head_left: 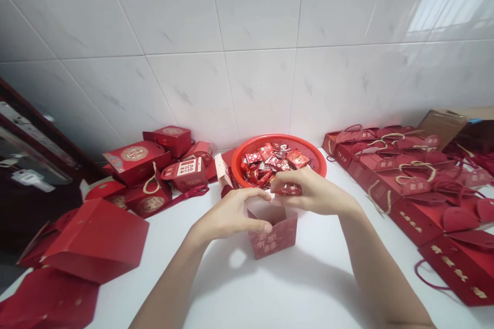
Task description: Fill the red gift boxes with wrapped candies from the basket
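Note:
A small red paper gift box (275, 240) stands upright on the white table in front of me, its top unfolded and its dark inside showing. My left hand (233, 213) grips the box at its left rim, thumb on the near face and fingers behind. Over the box's right side, my right hand (314, 190) is closed on a red-wrapped candy (287, 189). Part of that candy is covered by the fingers. Right behind both hands is a round red plastic basket (321, 167) holding many wrapped candies (266, 153).
Folded gift boxes with cord handles (420, 221) stand in rows along the right. More red boxes (137, 159) are piled at the back left, with larger ones (100, 241) nearer. A cardboard carton (442, 126) sits at the far right. A tiled wall (258, 82) bounds the table behind.

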{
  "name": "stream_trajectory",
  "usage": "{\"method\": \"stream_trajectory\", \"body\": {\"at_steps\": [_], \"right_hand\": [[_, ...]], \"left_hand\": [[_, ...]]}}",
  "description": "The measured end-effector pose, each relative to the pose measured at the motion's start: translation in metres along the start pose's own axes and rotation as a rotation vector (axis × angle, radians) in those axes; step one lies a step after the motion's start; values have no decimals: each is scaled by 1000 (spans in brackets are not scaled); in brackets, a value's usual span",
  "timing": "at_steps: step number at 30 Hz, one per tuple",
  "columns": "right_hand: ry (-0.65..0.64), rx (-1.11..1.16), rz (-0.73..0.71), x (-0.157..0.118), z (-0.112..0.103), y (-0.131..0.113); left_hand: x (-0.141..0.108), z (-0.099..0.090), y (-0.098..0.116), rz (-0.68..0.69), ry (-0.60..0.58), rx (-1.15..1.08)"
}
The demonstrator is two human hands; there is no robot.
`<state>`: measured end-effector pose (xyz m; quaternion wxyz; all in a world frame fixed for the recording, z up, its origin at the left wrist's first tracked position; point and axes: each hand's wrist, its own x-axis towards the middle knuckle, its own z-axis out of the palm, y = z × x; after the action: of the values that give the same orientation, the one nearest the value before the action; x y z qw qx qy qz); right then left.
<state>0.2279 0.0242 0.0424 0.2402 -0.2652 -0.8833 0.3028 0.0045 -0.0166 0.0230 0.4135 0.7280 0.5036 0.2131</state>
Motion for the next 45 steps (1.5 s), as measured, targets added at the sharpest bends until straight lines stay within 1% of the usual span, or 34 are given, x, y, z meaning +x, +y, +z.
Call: {"method": "stream_trajectory", "body": {"at_steps": [2,4,5,8,10,11,14,18,23,30,33,36,38,42,45], "right_hand": [[97,21,45,0,1,-1],[133,64,61,0,0,-1],[107,81,59,0,0,-1],[-61,85,30,-2,-1,-1],[-132,55,18,-3,-1,-1],[-140,35,18,-3,-1,-1],[-109,-36,25,-2,3,-1],[-67,-106,39,3,10,-3],[-109,-131,42,4,13,-6],[56,3,-33,-10,-9,-8],[116,59,-17,-18,-12,0],[208,101,23,-28,-2,15],[259,138,47,-36,11,26],[290,212,81,-55,39,43],[371,306,145,-68,51,48]], "left_hand": [[0,0,0,10,1,13],[0,-1,0,9,7,23],[0,-1,0,5,9,25],[1,0,0,9,2,7],[1,0,-1,3,-21,-21],[2,0,-1,-7,-31,-31],[2,0,-1,-35,-27,-33],[2,0,3,8,-15,-3],[2,-1,3,38,-69,-77],[3,-2,0,3,-66,-42],[4,-2,0,53,-87,-16],[7,-1,-4,169,-103,29],[10,2,-9,252,-72,76],[17,16,-14,376,83,179],[21,31,-12,416,181,130]]}}
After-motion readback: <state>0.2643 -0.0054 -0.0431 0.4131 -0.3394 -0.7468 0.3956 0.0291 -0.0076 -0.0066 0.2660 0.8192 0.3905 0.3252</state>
